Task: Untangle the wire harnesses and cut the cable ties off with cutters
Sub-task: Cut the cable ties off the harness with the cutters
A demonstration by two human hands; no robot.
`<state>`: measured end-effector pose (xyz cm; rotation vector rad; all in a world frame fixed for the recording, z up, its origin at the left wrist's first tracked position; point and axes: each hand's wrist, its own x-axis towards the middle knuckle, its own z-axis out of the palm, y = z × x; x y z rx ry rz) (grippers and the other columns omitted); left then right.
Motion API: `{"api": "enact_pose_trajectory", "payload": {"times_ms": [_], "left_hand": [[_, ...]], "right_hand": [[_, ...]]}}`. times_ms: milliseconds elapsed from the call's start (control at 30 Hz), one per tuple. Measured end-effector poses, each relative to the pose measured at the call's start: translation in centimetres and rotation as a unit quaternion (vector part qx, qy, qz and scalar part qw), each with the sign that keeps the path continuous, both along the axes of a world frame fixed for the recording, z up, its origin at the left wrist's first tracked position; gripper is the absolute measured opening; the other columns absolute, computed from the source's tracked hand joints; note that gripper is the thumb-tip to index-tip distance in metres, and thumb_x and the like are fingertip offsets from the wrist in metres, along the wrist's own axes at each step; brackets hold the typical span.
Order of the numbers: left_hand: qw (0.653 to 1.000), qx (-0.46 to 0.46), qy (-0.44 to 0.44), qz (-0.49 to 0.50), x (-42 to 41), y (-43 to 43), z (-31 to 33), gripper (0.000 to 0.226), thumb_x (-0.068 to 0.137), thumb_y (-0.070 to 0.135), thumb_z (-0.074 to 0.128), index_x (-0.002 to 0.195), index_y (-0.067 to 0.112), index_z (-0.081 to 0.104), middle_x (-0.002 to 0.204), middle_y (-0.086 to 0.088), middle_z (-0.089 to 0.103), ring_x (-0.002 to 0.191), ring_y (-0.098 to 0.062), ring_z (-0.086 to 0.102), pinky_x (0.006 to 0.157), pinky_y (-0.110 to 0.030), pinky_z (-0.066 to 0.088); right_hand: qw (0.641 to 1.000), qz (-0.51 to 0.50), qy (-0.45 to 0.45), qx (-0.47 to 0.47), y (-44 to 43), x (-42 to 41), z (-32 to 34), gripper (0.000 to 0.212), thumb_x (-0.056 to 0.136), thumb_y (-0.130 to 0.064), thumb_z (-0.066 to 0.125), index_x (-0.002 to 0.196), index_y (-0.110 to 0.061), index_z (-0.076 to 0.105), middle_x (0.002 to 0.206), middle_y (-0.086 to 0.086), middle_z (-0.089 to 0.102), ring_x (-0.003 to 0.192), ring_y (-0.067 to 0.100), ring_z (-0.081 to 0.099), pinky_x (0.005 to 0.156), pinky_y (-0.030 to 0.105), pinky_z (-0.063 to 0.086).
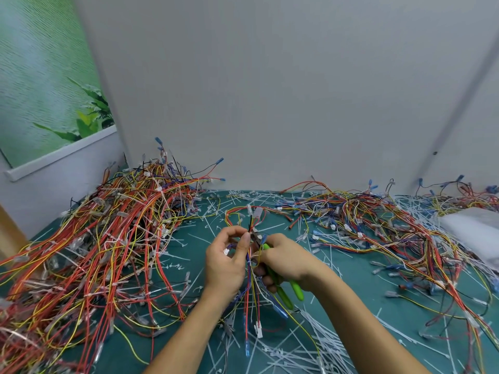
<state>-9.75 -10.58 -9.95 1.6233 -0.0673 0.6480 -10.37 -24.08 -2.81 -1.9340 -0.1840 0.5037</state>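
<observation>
left hand [225, 261] pinching harness [251, 265], right hand [286, 259] gripping cutters [283, 287]

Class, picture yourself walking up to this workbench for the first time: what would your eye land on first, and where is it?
First, the huge heap of red and yellow wire harnesses piled at the left, with a looser spread along the back right. Then the centre: the left hand holds a small harness while the right hand grips green-handled cutters at it. White cut cable ties litter the green table around them.
</observation>
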Motion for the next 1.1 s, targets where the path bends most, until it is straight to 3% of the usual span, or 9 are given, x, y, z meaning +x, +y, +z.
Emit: {"api": "enact_pose_trajectory", "payload": {"times_ms": [200,300,433,767,967,1100], "left_hand": [[0.999,-0.031,0.014,-0.020,0.00,-0.16,-0.48,0.005,0.093,0.029,0.069,0.090,0.025,0.067,0.086,0.006,0.070,0.085,-0.015,0.065,0.082,-0.038,0.053],[0.996,-0.078,0.032,-0.025,-0.09,-0.52,-0.43,0.014,0.088,0.035,0.065,0.091,0.022,0.068,0.084,0.008,0.071,0.083,-0.010,0.064,0.079,-0.033,0.052],[0.993,-0.103,0.043,-0.033,0.24,-0.32,-0.50,0.003,0.094,0.024,0.070,0.092,0.022,0.068,0.083,0.011,0.071,0.081,-0.009,0.064,0.077,-0.031,0.051],[0.991,-0.123,0.048,-0.021,0.39,-0.27,-0.46,0.006,0.092,0.016,0.071,0.088,0.021,0.070,0.084,0.003,0.073,0.082,-0.017,0.066,0.078,-0.036,0.052],[0.993,-0.105,0.040,-0.022,0.23,-0.36,-0.22,0.007,0.094,0.013,0.068,0.091,0.020,0.068,0.084,0.003,0.070,0.080,-0.012,0.063,0.077,-0.029,0.051],[0.995,-0.097,0.033,-0.017,0.05,-0.38,-0.08,0.009,0.095,0.012,0.068,0.091,0.020,0.069,0.083,0.006,0.070,0.078,-0.004,0.064,0.074,-0.021,0.051]], "right_hand": [[0.999,0.039,-0.024,-0.029,-0.01,-0.15,0.13,0.020,0.093,0.001,0.040,0.078,-0.006,0.052,0.057,0.006,0.056,0.046,0.021,0.056,0.045,0.031,0.051],[0.997,0.056,-0.026,-0.041,-0.05,-0.18,0.26,0.017,0.091,0.002,0.040,0.083,-0.001,0.054,0.057,0.007,0.059,0.046,0.022,0.058,0.046,0.033,0.053],[0.998,0.049,-0.029,-0.032,0.20,-0.29,0.33,0.017,0.090,0.001,0.040,0.083,-0.003,0.055,0.067,0.018,0.060,0.047,0.024,0.059,0.045,0.034,0.054],[0.999,0.011,-0.042,-0.032,0.53,-0.12,-0.45,0.023,0.094,-0.006,0.043,0.074,-0.014,0.050,0.056,0.003,0.050,0.042,0.020,0.047,0.045,0.030,0.044],[1.000,0.006,-0.025,-0.012,0.49,-0.25,-0.10,0.021,0.096,-0.001,0.043,0.079,-0.012,0.050,0.057,0.003,0.052,0.042,0.016,0.050,0.041,0.026,0.045],[0.996,0.040,-0.062,-0.049,0.48,-0.18,0.08,0.020,0.095,-0.006,0.043,0.082,-0.013,0.056,0.060,0.005,0.054,0.047,0.017,0.054,0.047,0.028,0.050]]}}
